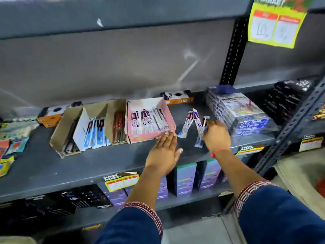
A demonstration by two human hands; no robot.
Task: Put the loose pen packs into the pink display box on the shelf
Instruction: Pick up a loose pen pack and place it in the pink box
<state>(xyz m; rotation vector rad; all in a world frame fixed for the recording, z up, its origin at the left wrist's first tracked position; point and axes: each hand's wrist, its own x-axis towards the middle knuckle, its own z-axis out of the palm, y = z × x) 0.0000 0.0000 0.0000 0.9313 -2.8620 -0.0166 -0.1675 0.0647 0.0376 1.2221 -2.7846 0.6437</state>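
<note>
Gripping loose pen packs [198, 125] w/ right hand [217, 136], beside pink display box [151, 136]

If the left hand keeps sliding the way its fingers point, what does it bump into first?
Most likely the pink display box: the left hand points up-shelf, fingertips about at the box's near front corner. Depth is hard to judge.

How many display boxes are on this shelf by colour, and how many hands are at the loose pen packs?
Pink display box: 1
Brown cardboard display boxes: 2
Hands at the loose pen packs: 1, the right hand
Total boxes: 3
</note>
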